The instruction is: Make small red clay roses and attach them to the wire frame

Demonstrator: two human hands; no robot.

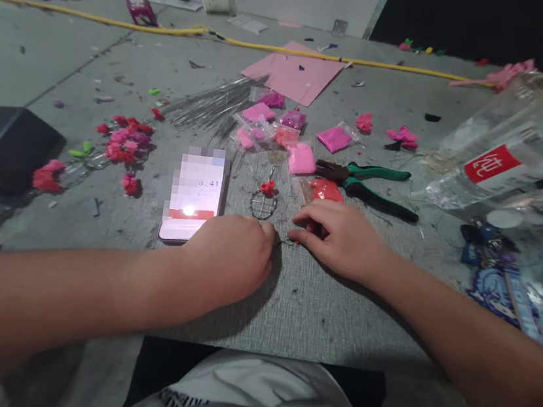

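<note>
My left hand (232, 258) rests on the grey table, its fingers curled together beside the lit phone (193, 197); what they hold, if anything, is hidden. Across a small gap, my right hand (341, 238) has thumb and forefinger bent toward each other, with a tiny red bit (297, 242) near the thumb tip. Whether the curled fingers hold anything is unclear. Just beyond my left hand lies a round wire frame (263, 204) with a red flower-like piece (267, 187) at its top. A packet of red clay (326, 190) touches the area behind my right hand.
Green-handled pliers (373, 183) lie beyond my right hand. Pink clay packets (301, 159), thin wires (214, 105) and a pink sheet (295, 71) are farther back. Red and pink flowers (128, 140) are left, plastic bottles (494, 161) right. A yellow cable (164, 30) crosses behind.
</note>
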